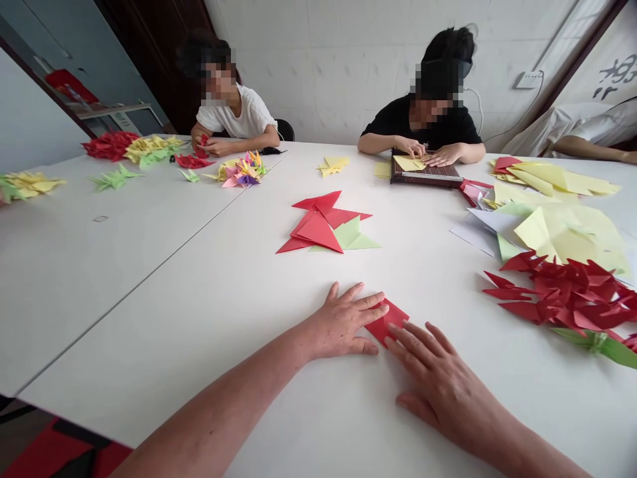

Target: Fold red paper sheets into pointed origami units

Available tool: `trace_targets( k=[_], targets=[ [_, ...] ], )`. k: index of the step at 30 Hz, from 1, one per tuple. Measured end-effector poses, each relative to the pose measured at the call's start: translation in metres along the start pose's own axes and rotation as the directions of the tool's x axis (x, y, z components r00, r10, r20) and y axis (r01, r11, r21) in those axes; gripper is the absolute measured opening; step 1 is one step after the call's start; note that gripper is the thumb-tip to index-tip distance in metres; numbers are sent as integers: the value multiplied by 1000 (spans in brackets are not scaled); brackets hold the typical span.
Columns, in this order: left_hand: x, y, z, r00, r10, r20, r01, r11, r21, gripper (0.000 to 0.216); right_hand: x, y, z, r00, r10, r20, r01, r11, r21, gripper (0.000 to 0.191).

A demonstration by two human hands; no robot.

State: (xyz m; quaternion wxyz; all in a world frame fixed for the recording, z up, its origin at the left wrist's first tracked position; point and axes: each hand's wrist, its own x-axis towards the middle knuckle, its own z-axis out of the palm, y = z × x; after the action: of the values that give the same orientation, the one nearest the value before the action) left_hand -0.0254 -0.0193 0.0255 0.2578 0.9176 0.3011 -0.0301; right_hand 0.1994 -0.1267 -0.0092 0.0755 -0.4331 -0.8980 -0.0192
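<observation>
A small folded red paper (389,317) lies on the white table (209,312) near its front edge. My left hand (343,323) lies flat on the table, fingers stretched out, fingertips pressing the paper's left edge. My right hand (440,380) also lies flat with fingers spread, its fingertips on the paper's lower right edge. Neither hand grips anything.
Folded red and green triangles (326,226) lie at mid-table. A pile of red folded pieces (567,292) and yellow sheets (562,226) sit at the right. Two seated people fold paper at the far side; one works on a dark board (423,174). Colourful paper shapes (134,149) crowd the far left.
</observation>
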Motion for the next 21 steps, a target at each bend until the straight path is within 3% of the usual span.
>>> trace_targets(
  k=[8, 16, 21],
  targets=[
    [-2, -14, 7, 996, 55, -67, -49, 995, 87, 70, 8, -11, 3, 999, -15, 32, 12, 998, 64, 68],
    [-37, -22, 12, 988, -5, -151, 33, 983, 180, 64, 10, -5, 8, 998, -56, -41, 56, 998, 5, 67],
    [-40, -18, 10, 995, -69, -78, 83, 978, 191, 64, 13, -2, 8, 988, -96, -121, 87, 993, -77, 62]
  ],
)
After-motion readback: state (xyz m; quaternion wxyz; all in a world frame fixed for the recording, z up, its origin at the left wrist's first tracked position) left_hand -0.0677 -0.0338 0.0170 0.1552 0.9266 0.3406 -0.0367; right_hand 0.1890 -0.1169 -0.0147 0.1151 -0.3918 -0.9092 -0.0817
